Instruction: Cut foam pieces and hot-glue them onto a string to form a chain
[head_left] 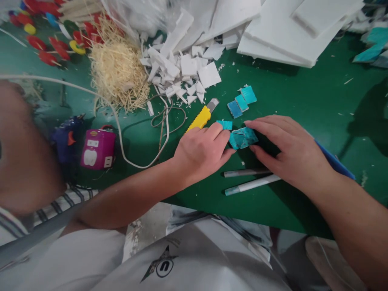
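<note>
A teal-painted piece of foam board (243, 138) is held low over the green table between my two hands. My left hand (204, 147) has its fingers closed on the piece's left end. My right hand (285, 143) pinches the right end, index finger at the top corner and thumb at the lower one. Just beyond my left fingers lies a smaller teal piece (224, 125). A yellow utility knife (201, 117), blade out, rests partly behind my left hand. Several teal and blue foam squares (241, 101) lie farther back. Two marker-like sticks (253, 185) lie below, partly under my right hand.
White foam scraps (188, 70) and large foam sheets (281, 32) cover the back. At left are wood shavings (118, 72), a white cable (121, 141), a magenta power adapter (98, 149) and a blue glue gun (67, 137). Another person's arm (27, 149) reaches in.
</note>
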Tool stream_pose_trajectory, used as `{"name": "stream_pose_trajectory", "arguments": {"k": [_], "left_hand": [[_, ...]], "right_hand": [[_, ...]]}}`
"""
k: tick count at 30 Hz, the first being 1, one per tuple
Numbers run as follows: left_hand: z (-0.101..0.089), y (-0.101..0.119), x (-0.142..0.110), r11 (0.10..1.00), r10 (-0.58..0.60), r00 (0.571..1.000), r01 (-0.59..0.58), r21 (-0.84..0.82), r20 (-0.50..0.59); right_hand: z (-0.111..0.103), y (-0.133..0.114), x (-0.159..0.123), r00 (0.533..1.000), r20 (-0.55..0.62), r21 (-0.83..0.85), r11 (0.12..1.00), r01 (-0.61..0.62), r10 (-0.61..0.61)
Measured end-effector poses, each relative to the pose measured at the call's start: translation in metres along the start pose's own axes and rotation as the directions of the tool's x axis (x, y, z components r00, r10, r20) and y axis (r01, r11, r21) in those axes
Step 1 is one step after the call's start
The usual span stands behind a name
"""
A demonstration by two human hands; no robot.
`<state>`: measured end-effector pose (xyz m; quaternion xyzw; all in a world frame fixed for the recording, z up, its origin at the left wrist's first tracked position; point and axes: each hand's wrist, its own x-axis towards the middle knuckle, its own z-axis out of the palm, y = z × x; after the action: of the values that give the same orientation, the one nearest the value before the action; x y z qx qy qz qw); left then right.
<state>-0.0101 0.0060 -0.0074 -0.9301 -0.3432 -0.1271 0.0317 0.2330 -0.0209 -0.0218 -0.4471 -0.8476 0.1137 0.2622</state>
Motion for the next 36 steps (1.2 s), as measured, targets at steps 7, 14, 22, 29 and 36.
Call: {"name": "stream_pose_trajectory", "arguments": {"k": [7, 14, 22, 29, 36], "left_hand": [[0.0002, 0.0026, 0.0011, 0.999, -0.028, 0.998, 0.03, -0.036, 0.053], [0.002, 0.0037, 0.0005, 0.998, -0.042, 0.997, 0.044, -0.036, 0.068], [0.0013, 0.0035, 0.0013, 0.999, -0.041, 0.996, 0.043, -0.024, 0.085], [0.0012, 0.0034, 0.0019, 0.997, -0.05, 0.994, 0.056, -0.05, 0.098], [0.0033, 0.0019, 0.0015, 0.993, -0.063, 0.995, 0.069, -0.091, 0.072]], "right_hand": [[0.0004, -0.002, 0.0007, 1.0, -0.003, -0.004, 1.0, 0.003, -0.003], [0.0018, -0.0024, 0.0002, 1.0, -0.009, -0.001, 1.0, -0.017, 0.017], [-0.0002, -0.0032, 0.0016, 1.0, -0.004, 0.003, 1.0, -0.02, 0.02], [-0.0017, -0.0046, 0.0011, 0.997, 0.015, -0.016, 0.997, -0.07, 0.071], [-0.0016, -0.0062, 0.0036, 0.998, -0.009, 0.011, 0.998, -0.056, 0.056]]}}
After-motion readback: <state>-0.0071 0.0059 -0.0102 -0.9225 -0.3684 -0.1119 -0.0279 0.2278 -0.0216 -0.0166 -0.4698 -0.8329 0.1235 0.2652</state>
